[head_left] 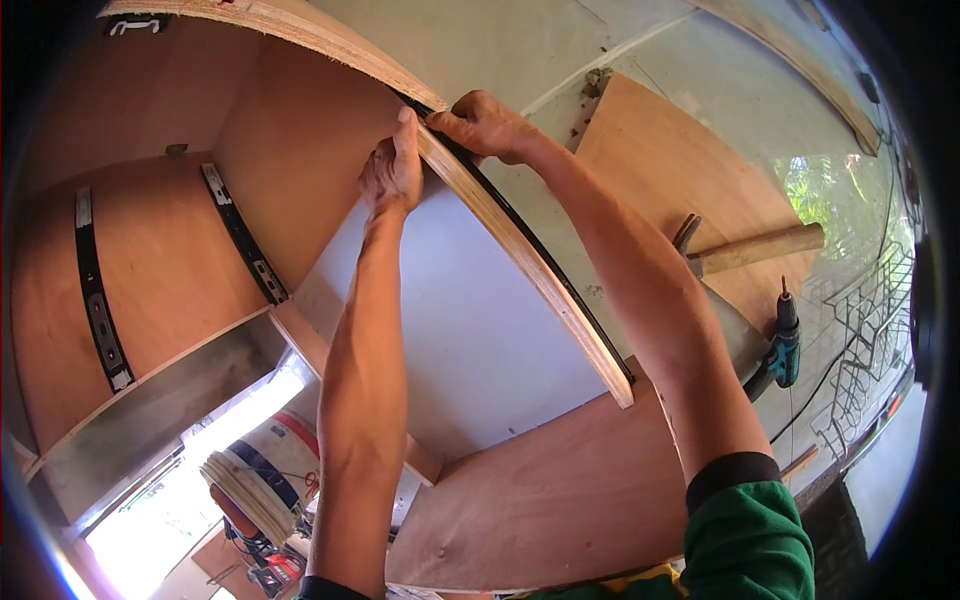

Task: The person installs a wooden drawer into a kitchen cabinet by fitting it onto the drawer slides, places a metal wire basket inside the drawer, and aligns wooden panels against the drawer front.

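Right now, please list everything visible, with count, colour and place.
Cabinet: one, brown, left and centre
Drawer slides: two, black and silver, on the cabinet
Panel: one, white, centre
Wooden edge: one, tan, centre
Strip: one, black, along that edge
Plywood sheet: one, light brown, on the floor
Floor: one, pale grey, right
Hammer: one, brown handle, on the sheet
Cordless drill: one, teal and black, right
Wire rack: one, grey, far right
Plank: one, brown, top right
Bucket: one, white and blue, lower left
Left hand: one, bare, at edge's upper end
Right hand: one, bare, beside the left
Right sleeve: one, green, lower right
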Motion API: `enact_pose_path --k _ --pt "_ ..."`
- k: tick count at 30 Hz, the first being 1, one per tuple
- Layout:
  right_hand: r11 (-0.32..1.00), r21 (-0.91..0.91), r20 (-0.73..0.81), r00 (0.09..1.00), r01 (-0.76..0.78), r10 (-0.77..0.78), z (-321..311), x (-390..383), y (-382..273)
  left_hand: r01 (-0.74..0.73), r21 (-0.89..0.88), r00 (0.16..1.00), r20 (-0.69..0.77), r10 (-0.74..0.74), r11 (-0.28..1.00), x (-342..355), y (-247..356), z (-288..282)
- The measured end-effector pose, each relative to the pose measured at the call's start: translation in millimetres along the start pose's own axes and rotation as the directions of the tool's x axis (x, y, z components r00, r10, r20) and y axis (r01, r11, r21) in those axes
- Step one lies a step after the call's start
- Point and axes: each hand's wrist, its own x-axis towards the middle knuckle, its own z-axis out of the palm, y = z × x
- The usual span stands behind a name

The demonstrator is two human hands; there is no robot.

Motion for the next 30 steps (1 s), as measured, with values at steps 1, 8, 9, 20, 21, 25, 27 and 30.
enact_pose_path --k 1,8,9,20,21,25,27,30 --pt "0.997 -0.054 0.025 0.999 -0.046 0.048 -1 0 -4 0.001 0.004 1.000 -0.003 -0.001 1.000 3 -5 -2" --pt "0.998 0.035 0.012 0.998 -0.056 0.056 3 6 -14 0.085 0.008 0.994 0.067 -0.086 0.996 7 -10 -3" --pt "0.996 0.054 0.025 0.997 -0.071 0.069 1 8 -14 0.053 -0.023 0.997 0.066 -0.051 0.998 6 -9 -2" --pt "0.990 0.129 -0.006 0.998 -0.062 0.063 2 15 -8 0.093 0.026 0.995 0.027 -0.094 0.995 -5 14 -4" --pt "0.997 0.066 -0.030 0.999 -0.036 0.038 -3 14 -3 0.104 0.017 0.994 0.028 -0.104 0.994 -11 24 -2" --pt "0.998 -0.044 -0.079 0.996 -0.050 0.047 8 11 -33 0.054 0.010 0.998 -0.022 -0.053 0.999 2 -6 -11" --pt "0.999 -0.033 -0.091 0.995 -0.041 0.038 9 12 -30 0.085 0.037 0.996 0.012 -0.086 0.996 3 -3 -8" --pt "0.999 0.021 -0.107 0.994 -0.025 0.028 7 11 -16 0.033 -0.036 0.999 0.022 -0.033 0.999 -8 14 -9"
